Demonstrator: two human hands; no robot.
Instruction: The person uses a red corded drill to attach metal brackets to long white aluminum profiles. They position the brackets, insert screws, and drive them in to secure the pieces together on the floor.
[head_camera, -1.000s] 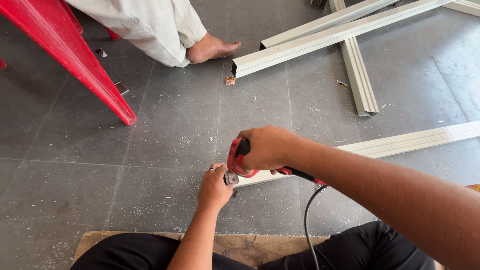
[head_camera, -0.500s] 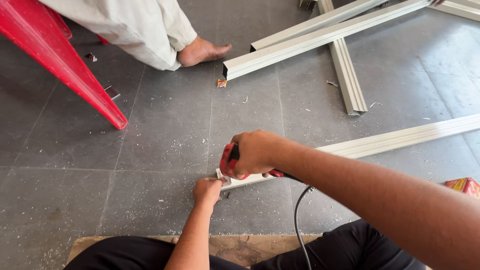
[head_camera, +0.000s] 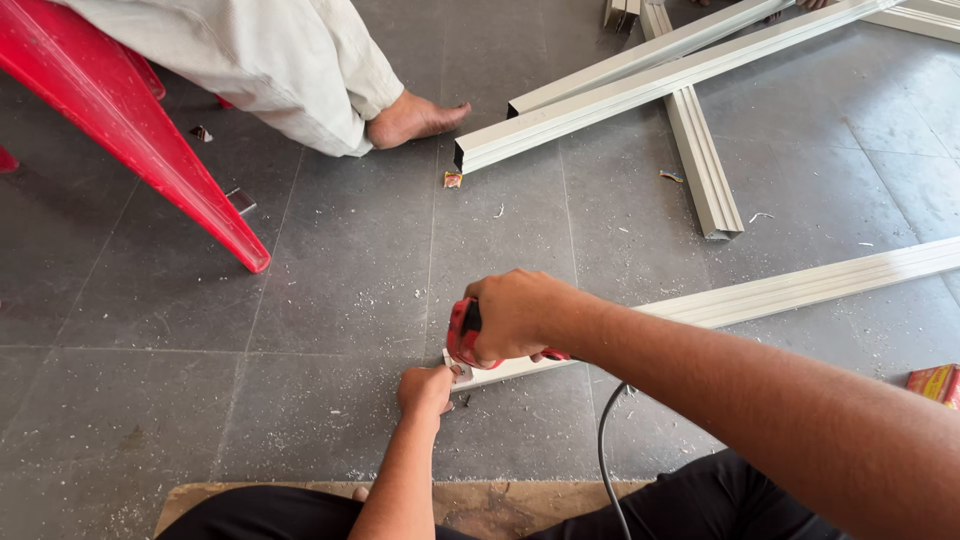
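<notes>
drill (head_camera: 466, 335): mostly hidden under the right hand (head_camera: 515, 315); its tip cannot be seen
rail (head_camera: 800, 288): near end covered by both hands, far end cut off at the right edge
left hand (head_camera: 426, 388): what its fingers pinch is too small to tell
red packet (head_camera: 935, 383): cut off at the right edge
seated person (head_camera: 250, 60): cut off at the top edge

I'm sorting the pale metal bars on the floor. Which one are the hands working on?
The long bar running right from both hands, its near end under the red power tool; the others lie farther off, untouched.

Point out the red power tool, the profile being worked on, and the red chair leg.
red power tool (head_camera: 462, 335), head view, body left of the grip.
profile (head_camera: 800, 290), head view, mid-length.
red chair leg (head_camera: 180, 180), head view, middle.
</notes>
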